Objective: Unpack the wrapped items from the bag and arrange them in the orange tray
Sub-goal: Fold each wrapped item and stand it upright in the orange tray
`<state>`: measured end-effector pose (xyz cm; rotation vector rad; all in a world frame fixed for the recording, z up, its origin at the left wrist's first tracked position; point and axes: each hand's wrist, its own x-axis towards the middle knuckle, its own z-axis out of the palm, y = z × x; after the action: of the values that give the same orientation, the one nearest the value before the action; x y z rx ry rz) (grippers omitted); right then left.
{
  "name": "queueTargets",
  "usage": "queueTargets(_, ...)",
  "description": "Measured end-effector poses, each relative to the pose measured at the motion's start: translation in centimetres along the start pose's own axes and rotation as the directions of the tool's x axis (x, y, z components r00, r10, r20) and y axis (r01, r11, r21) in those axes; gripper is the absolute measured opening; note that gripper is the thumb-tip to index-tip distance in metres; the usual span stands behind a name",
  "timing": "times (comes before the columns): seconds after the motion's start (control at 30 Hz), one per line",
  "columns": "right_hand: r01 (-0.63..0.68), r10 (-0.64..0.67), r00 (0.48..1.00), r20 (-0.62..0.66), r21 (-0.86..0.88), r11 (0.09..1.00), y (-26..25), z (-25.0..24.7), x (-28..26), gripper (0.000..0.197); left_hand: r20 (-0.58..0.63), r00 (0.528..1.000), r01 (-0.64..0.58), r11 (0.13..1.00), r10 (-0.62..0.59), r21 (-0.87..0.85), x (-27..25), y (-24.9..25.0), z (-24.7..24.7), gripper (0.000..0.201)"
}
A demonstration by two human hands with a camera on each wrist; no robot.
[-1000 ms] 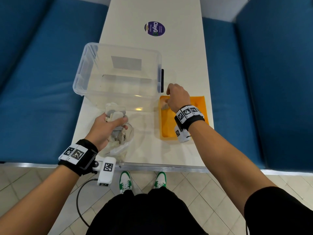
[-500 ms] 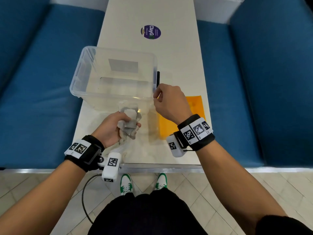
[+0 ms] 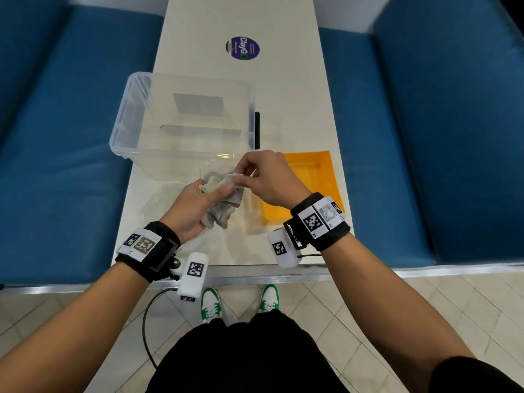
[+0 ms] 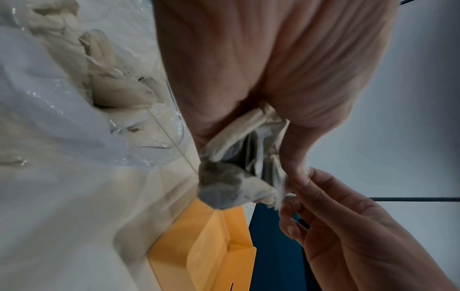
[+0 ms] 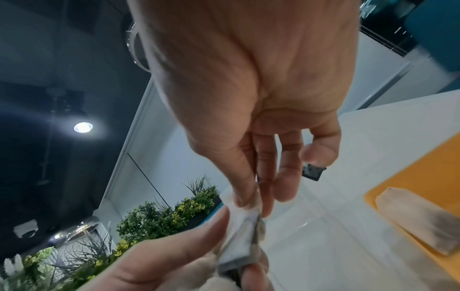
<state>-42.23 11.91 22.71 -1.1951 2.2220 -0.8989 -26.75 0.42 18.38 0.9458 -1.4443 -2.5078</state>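
Observation:
My left hand (image 3: 211,195) grips a bundle of pale wrapped sachets (image 3: 224,205) just above the table, in front of the clear bin. My right hand (image 3: 242,175) pinches the top corner of one sachet (image 5: 242,226) between thumb and forefinger. The left wrist view shows the bundle (image 4: 236,163) in my left palm, with the right fingertips (image 4: 296,185) on its edge. The orange tray (image 3: 314,168) lies right of both hands and holds one sachet (image 5: 420,218). The crumpled clear bag (image 3: 158,205) lies under my left hand, with more wrapped items (image 4: 112,86) inside.
An empty clear plastic bin (image 3: 181,123) stands behind the hands, with a black stick (image 3: 257,129) along its right side. A purple sticker (image 3: 243,48) is farther back on the narrow white table (image 3: 295,89). Blue benches flank both sides.
My right hand left the orange tray and moved left to the bundle, now pinching one sachet. My left hand lifted the bundle from the bag toward the table's middle.

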Motion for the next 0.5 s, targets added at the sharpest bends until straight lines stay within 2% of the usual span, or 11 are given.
queueTargets(0.17,-0.039,0.039,0.999,-0.006,-0.01,0.999,0.2,-0.5,0.1,0.014,-0.042,0.999,-0.033,0.999,0.033,-0.003,0.1,0.1,-0.1,0.052)
queueTargets(0.3,-0.019,0.019,1.0,0.015,-0.047,0.999,0.1,-0.9,0.0,0.014,-0.045,0.998,-0.051,0.998,0.052,0.024,0.2,0.0,0.0,0.045)
queueTargets(0.43,-0.048,0.047,0.999,-0.018,-0.045,0.998,1.1,-3.2,0.6,0.011,-0.051,0.998,-0.032,0.999,0.029,-0.041,0.1,-0.3,0.1,0.047)
queueTargets(0.5,-0.078,0.073,0.994,-0.077,-0.07,0.994,2.5,-5.0,1.4,0.013,-0.061,0.998,-0.017,0.998,0.013,-0.059,-0.1,-0.5,-0.1,0.05)
